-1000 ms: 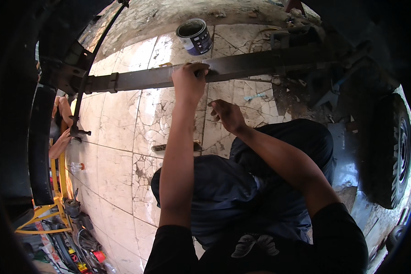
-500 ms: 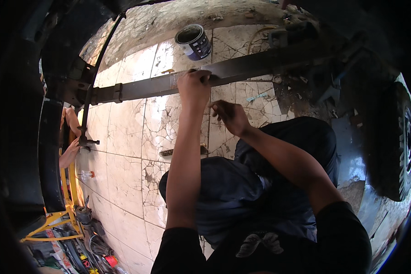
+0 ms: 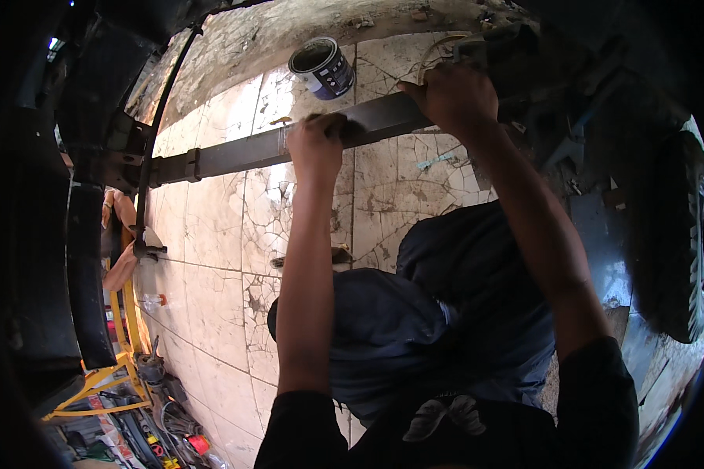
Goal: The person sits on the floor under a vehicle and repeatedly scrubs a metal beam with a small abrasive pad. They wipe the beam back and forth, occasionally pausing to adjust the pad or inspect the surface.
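Observation:
A long dark metal bar (image 3: 238, 154) runs across in front of me, rising from left to right, above the tiled floor. My left hand (image 3: 315, 148) is closed at its upper face, near the middle. A dark, blurred patch shows beside its fingers, and I cannot make out what they hold. Farther right, my right hand (image 3: 463, 100) is wrapped over the same bar, its thumb pointing left. Just beyond the bar stands an open paint can (image 3: 326, 72) with a dark label. Between the can and my left hand lies a small yellowish piece (image 3: 281, 120).
At the left, another person's arm (image 3: 122, 266) shows beside a yellow metal stand (image 3: 127, 313). Loose tools and parts (image 3: 152, 426) lie at lower left. A tyre (image 3: 673, 242) is at right. A flat brush-like piece (image 3: 341, 255) lies on the cracked tiles near my knees.
My right hand has moved up and right from below the bar and now grips it. My left hand has shifted slightly left along the bar, still closed.

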{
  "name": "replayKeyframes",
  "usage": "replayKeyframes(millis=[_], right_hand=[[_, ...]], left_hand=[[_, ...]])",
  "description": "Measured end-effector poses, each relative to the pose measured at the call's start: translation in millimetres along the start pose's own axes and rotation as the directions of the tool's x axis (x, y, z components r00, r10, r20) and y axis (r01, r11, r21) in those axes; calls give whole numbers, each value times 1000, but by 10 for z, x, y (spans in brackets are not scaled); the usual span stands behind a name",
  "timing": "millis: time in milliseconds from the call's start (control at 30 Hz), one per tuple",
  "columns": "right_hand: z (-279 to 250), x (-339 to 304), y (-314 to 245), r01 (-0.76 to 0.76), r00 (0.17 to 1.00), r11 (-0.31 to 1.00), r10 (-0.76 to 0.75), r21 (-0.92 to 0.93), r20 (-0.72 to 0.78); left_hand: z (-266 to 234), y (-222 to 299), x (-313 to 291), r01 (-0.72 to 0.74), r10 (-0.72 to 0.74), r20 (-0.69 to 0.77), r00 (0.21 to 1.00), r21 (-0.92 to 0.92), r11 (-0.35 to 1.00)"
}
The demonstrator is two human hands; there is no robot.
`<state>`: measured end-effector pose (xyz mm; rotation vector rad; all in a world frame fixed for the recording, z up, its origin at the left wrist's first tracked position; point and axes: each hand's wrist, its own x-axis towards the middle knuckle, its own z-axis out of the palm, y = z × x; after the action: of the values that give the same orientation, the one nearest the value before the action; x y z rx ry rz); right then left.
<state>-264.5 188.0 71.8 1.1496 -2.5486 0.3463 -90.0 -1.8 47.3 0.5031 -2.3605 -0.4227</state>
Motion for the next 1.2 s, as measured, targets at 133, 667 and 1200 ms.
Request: replayKeyframes(millis=[133,667,1200], right_hand=[[-39,35,-22,-152,988,982,154,112,-14],[-30,41,-70,-155,985,987,158,44,-64],[8,59,-89,-159,984,983,165,97,-62]], left_hand=[[-158,133,-181,37,-36,52,998,-10,999],[-74,225,-293,94,-97,-81,992,-47,994],[-330,-254,-3,-78,110,211,971,-155,985]])
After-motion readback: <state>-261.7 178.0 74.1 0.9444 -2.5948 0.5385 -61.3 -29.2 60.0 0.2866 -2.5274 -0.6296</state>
